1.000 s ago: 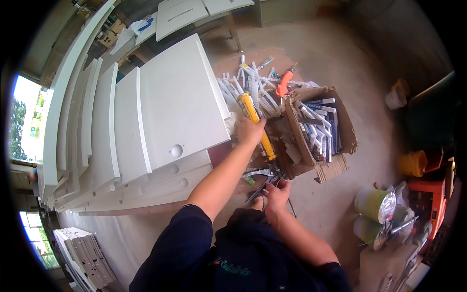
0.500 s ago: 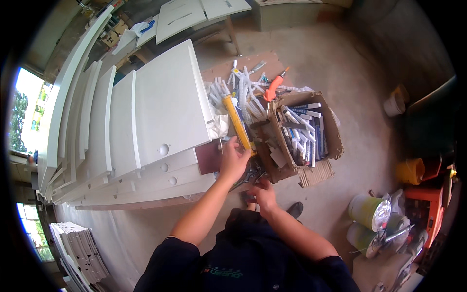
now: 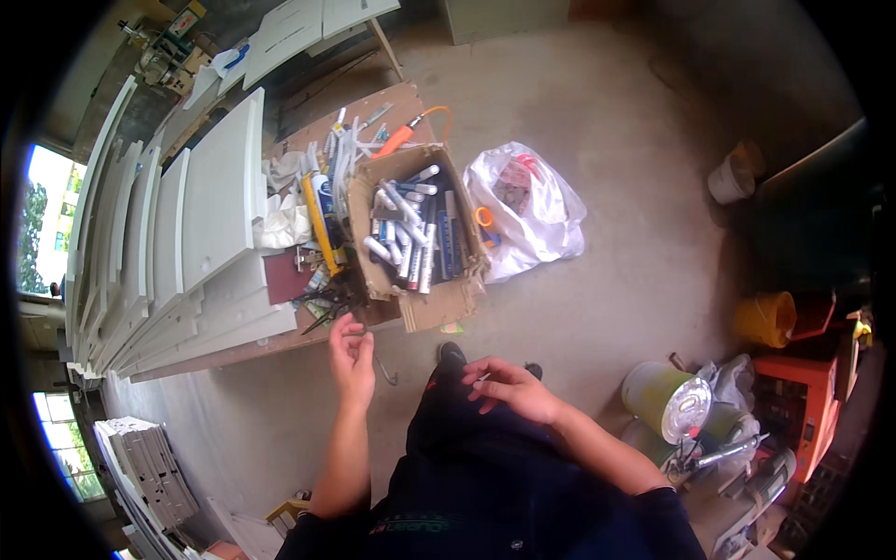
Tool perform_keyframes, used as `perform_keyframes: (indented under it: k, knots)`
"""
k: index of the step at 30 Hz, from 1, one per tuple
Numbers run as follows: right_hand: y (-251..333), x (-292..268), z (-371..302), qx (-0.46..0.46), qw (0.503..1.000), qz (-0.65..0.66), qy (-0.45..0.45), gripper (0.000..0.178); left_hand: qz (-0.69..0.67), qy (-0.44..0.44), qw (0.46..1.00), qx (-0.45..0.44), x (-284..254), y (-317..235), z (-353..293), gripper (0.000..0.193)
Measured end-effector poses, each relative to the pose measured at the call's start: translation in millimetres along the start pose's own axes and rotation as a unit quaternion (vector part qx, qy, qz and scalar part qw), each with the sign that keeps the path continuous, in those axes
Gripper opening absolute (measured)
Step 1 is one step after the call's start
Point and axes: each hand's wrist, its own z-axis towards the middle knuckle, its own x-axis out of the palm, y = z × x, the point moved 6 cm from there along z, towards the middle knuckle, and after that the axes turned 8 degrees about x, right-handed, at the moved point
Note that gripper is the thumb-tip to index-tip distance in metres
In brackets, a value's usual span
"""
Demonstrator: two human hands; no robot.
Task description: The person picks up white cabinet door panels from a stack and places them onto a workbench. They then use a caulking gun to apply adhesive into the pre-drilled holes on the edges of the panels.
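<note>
My left hand is just off the front edge of the workbench, fingers loosely bent and apart, with nothing visible in it. Nearest to it on the bench lies a dark, black-handled tool, partly in a tangle. Beyond that lies a long yellow tool, shaped like a caulking gun, next to a blue and white tube. My right hand hovers over my legs with fingers curled; a small pale thing shows at its fingertips, too small to name. A torn cardboard box full of white marker-like tubes stands ahead.
White panels stand stacked at the left. A white plastic bag sits right of the box, beside an orange roll. An orange-handled tool lies behind the box. Buckets and an orange rack stand at the right.
My left hand has drawn back from the yellow tool. The view has shifted right, bringing the white bag into sight. My right hand has moved away from the bench edge.
</note>
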Motion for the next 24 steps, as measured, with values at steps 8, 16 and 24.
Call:
perform_keyframes:
  k: [8, 16, 24]
  knots:
    - [15, -168, -1, 0.027, 0.962, 0.038, -0.269, 0.022, -0.006, 0.255, 0.964, -0.078, 71, -4, -43, 0.016]
    - [102, -288, 97, 0.011, 0.88, -0.308, -0.361, 0.028, 0.136, 0.257, 0.924, -0.25, 79, 69, -100, 0.018]
    - [128, -456, 356, 0.038, 0.741, -0.613, -0.273, 0.03, 0.203, 0.317, 0.75, -0.543, -24, 97, -490, 0.069]
